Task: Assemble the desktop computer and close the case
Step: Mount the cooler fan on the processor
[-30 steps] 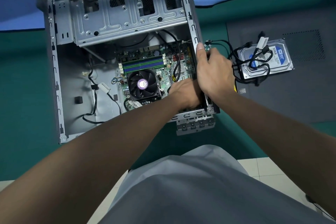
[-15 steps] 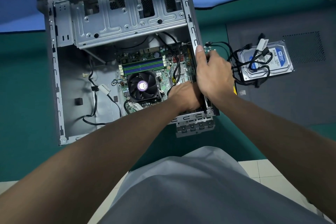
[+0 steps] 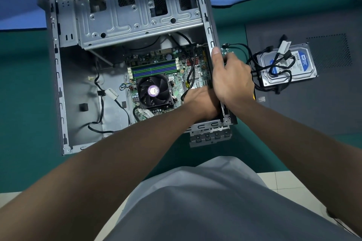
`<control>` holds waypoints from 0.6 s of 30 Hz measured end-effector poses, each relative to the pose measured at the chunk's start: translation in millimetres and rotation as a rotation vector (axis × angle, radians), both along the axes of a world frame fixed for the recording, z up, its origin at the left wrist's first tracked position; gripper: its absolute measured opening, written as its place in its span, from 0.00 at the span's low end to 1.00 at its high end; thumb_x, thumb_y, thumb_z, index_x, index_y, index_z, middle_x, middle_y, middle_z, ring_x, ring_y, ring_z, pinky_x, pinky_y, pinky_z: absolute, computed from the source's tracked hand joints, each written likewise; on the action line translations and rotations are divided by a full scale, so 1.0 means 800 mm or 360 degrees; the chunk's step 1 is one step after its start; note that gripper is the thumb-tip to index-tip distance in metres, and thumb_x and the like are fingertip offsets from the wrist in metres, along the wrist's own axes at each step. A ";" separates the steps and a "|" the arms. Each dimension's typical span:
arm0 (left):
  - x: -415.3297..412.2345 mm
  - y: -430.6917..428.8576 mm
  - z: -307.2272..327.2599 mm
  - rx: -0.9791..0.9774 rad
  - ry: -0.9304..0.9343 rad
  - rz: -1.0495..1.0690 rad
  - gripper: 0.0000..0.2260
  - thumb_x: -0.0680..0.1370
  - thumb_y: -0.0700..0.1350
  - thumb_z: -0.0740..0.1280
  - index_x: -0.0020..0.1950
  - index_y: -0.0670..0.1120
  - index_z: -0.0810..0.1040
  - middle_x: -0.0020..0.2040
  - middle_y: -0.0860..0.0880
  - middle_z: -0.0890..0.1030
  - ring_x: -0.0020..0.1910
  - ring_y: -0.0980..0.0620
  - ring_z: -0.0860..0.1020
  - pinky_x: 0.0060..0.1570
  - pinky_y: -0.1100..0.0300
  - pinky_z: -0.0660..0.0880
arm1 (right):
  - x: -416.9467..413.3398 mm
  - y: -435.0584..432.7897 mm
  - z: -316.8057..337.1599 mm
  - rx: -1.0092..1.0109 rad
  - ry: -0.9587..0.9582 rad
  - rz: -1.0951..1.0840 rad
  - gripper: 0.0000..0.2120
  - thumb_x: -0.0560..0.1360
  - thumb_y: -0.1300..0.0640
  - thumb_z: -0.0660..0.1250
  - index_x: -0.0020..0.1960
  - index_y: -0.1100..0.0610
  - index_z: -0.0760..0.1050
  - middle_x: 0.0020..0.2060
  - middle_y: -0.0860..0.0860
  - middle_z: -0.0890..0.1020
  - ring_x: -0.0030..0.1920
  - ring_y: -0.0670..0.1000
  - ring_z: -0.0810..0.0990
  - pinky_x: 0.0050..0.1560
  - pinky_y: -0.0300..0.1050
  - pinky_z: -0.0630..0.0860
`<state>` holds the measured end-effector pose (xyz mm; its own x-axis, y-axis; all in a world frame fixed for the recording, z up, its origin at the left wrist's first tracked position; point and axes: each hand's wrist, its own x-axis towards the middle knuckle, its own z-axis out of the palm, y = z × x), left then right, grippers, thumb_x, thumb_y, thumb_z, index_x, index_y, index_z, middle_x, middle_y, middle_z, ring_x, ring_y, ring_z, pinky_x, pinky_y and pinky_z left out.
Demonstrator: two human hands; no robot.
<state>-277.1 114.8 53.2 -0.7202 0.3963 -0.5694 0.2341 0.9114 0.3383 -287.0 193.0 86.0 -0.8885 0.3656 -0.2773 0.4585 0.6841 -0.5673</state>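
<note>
Head view:
- Case (image 3: 56, 76) lies open side up on the green tabletop (image 3: 25, 103), at 11 o'clock in frame. Drive cage (image 3: 125, 25) fills its 12 o'clock end.
- Motherboard (image 3: 197, 76) sits in the case's 4 o'clock quarter. The fan (image 3: 153, 91) is on it, with the memory sticks (image 3: 154, 68) just beside the fan at 12 o'clock.
- Left hand (image 3: 201, 101) is down inside the case at the board's 4 o'clock corner. Its fingers are hidden under the other hand, so I can't tell open or closed.
- Right hand (image 3: 233, 78) is wrapped over the case's 3 o'clock wall. The thumb lies straight along the rail pointing to 12, and the fingers curl down the outer side, gripping that wall.
- Hard drive (image 3: 301, 62) is outside the case at 3 o'clock, label up, resting on the dark side panel (image 3: 313, 107). Black cables (image 3: 282, 66) are looped over it.
- Small metal bracket (image 3: 210, 137) touches the case's 6 o'clock edge.
</note>
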 end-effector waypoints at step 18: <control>0.001 -0.002 -0.008 -0.0040 -0.0060 0.0045 0.11 0.71 0.37 0.64 0.32 0.48 0.67 0.32 0.50 0.72 0.30 0.53 0.69 0.33 0.58 0.66 | -0.003 0.001 0.002 0.0027 -0.0038 -0.0009 0.26 0.78 0.34 0.46 0.45 0.55 0.69 0.42 0.51 0.74 0.44 0.54 0.69 0.44 0.50 0.65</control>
<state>-276.5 112.9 47.1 -0.7087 0.3610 -0.6061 0.1953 0.9260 0.3232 -289.4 193.4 87.4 -0.8796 0.3754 -0.2921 0.4756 0.6911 -0.5442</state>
